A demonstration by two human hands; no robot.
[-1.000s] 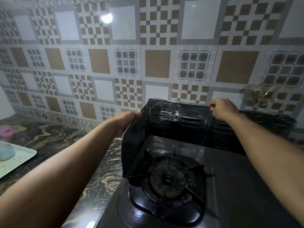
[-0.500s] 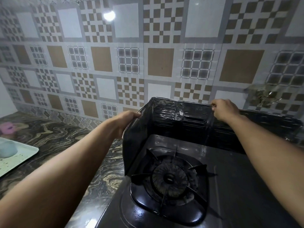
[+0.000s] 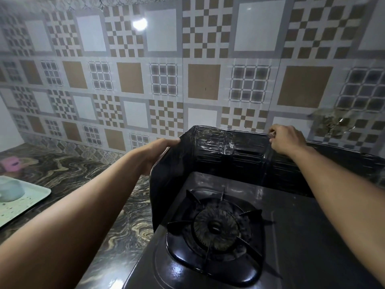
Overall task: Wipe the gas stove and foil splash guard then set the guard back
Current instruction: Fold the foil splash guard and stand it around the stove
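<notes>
The dark foil splash guard [image 3: 220, 149] stands upright around the back and left side of the black gas stove [image 3: 291, 230]. My left hand [image 3: 158, 151] holds the guard's left panel at its top edge, fingers on the outside, thumb along the rim. My right hand [image 3: 286, 138] pinches the top rim of the back panel. The burner [image 3: 215, 228] with its pan support sits at the stove's front left.
A patterned tiled wall [image 3: 204, 84] rises right behind the guard. The marbled counter [image 3: 83, 176] stretches to the left, with a pale green tray [image 3: 27, 202] carrying a light bowl [image 3: 9, 189] and a pink object [image 3: 11, 163] behind it.
Both hands keep their hold on the guard. The guard and hands have barely shifted; the view has drifted slightly.
</notes>
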